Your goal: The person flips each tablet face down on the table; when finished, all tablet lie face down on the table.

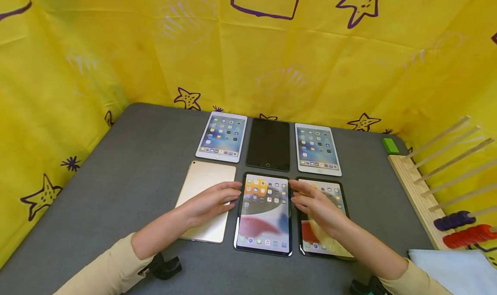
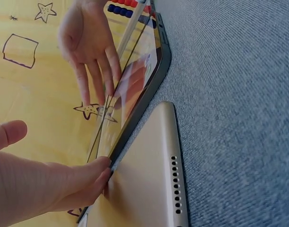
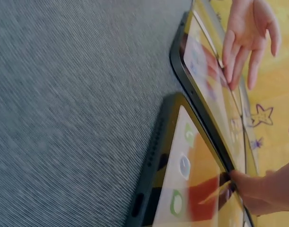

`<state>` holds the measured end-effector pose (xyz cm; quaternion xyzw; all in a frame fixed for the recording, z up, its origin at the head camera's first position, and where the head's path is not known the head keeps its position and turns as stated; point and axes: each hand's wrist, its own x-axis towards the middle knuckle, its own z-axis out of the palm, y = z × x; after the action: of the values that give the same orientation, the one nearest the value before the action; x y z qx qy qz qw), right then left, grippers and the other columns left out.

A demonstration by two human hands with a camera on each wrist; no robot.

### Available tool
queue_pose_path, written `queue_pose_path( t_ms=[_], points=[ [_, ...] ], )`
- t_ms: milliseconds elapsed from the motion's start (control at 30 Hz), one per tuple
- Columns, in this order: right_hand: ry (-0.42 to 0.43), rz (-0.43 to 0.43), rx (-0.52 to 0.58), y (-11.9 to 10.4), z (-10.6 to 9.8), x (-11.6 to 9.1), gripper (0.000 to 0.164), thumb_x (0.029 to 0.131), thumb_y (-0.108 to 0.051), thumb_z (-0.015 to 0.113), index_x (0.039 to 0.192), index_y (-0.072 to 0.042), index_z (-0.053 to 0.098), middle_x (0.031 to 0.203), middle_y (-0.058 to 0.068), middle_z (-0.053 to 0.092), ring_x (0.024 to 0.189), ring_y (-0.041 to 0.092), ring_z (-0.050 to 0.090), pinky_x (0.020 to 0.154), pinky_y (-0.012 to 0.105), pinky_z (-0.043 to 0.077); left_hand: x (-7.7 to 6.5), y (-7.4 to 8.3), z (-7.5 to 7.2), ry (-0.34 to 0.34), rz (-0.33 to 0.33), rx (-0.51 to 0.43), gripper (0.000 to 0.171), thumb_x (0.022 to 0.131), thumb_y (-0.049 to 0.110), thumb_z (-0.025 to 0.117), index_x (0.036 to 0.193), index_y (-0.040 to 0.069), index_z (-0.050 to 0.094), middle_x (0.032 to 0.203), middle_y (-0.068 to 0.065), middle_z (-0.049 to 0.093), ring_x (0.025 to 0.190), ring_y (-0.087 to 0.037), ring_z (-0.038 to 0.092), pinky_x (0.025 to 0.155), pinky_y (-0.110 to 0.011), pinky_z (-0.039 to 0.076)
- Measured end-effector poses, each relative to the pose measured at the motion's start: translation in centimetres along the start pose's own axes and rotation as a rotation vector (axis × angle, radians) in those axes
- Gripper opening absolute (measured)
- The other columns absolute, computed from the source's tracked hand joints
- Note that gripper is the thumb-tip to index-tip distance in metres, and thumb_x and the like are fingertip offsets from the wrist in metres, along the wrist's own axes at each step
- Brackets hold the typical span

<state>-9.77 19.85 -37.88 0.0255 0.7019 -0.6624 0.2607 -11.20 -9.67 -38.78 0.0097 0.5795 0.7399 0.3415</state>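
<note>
Front middle tablet (image 1: 265, 215): lying screen-up on the grey worktop (image 1: 128, 183), between a gold tablet (image 1: 206, 174) showing its back and a right front tablet (image 1: 324, 243) showing a lit screen. With the left hand (image 1: 209, 203), crossing over the gold tablet and holding relaxed, nearly straight fingers at the left edge of the front middle tablet. With the right hand (image 1: 320, 206), crossing over the right front tablet and holding loose, gently bent fingers at the opposite edge. Not showing clearly whether touching or only nearly touching. Behind, seeing a black-screened tablet (image 1: 268, 145) lying between two white tablets (image 1: 222, 136).
</note>
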Motion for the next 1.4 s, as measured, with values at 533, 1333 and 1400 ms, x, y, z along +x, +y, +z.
queue_pose_path(
  t_ms=[533,1333,1400],
  points=[
    [-0.026,0.082,0.103,0.1,0.9,-0.7,0.074,0.093,-0.010,0.054,0.153,0.003,0.012,0.159,0.024,0.003,0.143,0.045,0.011,0.111,0.057,0.027,-0.2,-0.1,-0.6,-0.030,-0.031,0.011,0.051,0.103,0.010,0.037,0.146,-0.013,0.022,0.150,-0.033,0.027,0.140,-0.043,0.027,0.115,-0.047,0.023],
    [-0.044,0.091,0.071,-0.6,0.8,-0.3,0.071,0.094,-0.011,0.053,0.151,0.006,0.014,0.158,0.024,0.008,0.141,0.044,0.018,0.110,0.059,0.026,1.0,0.3,-0.6,0.082,-0.097,-0.003,0.053,0.099,0.016,0.047,0.139,-0.016,0.033,0.144,-0.033,0.037,0.135,-0.041,0.037,0.113,-0.046,0.029],
    [-0.037,0.095,0.058,-0.6,0.9,-0.3,0.071,0.094,-0.011,0.054,0.151,0.006,0.015,0.158,0.024,0.009,0.141,0.044,0.019,0.110,0.059,0.026,1.0,0.3,-0.5,0.083,-0.090,0.004,0.053,0.099,0.016,0.047,0.139,-0.016,0.033,0.144,-0.033,0.037,0.135,-0.041,0.036,0.113,-0.046,0.028]
  ],
)
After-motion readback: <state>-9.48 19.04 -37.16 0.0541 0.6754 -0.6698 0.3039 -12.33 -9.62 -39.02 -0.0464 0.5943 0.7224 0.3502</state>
